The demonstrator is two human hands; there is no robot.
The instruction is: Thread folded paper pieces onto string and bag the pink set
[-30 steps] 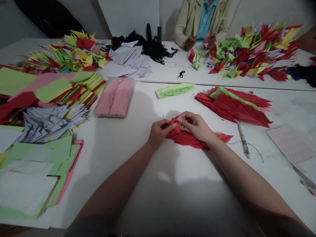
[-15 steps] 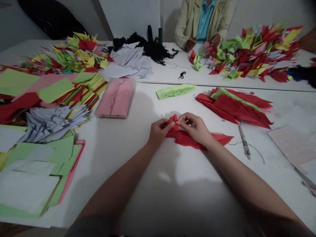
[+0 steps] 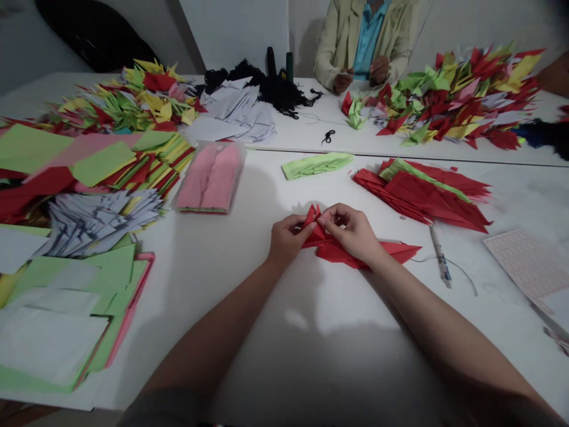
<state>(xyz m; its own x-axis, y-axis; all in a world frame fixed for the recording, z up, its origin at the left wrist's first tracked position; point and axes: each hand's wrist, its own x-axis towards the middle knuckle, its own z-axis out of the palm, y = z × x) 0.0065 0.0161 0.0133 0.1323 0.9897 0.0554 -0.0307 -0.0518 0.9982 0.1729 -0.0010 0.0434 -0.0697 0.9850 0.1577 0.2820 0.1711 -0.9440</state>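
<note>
Between my two hands is a piece of folded red paper (image 3: 315,230), its pointed tips standing up above my thumbs. My left hand (image 3: 288,236) pinches its left side. My right hand (image 3: 347,228) pinches the right side near the upper points. Under my right wrist lie other folded red papers (image 3: 395,251) on the white table. Beyond my hands is a flat stack of light green folded papers (image 3: 316,165). To the right sits a pile of red folded papers (image 3: 427,190) with a green one on top.
A pen (image 3: 440,255) and a printed sheet (image 3: 527,267) lie at right. A pink paper pack (image 3: 210,178) and green sheets (image 3: 118,296) are at left. Heaps of folded paper (image 3: 466,101) stand beyond, near a person (image 3: 371,47) seated opposite. Black thread (image 3: 275,89) lies at the back.
The red paper's points stand taller and more separate between my fingers. My hands have barely shifted. Across the table, the person's right-side hand no longer shows the pink paper.
</note>
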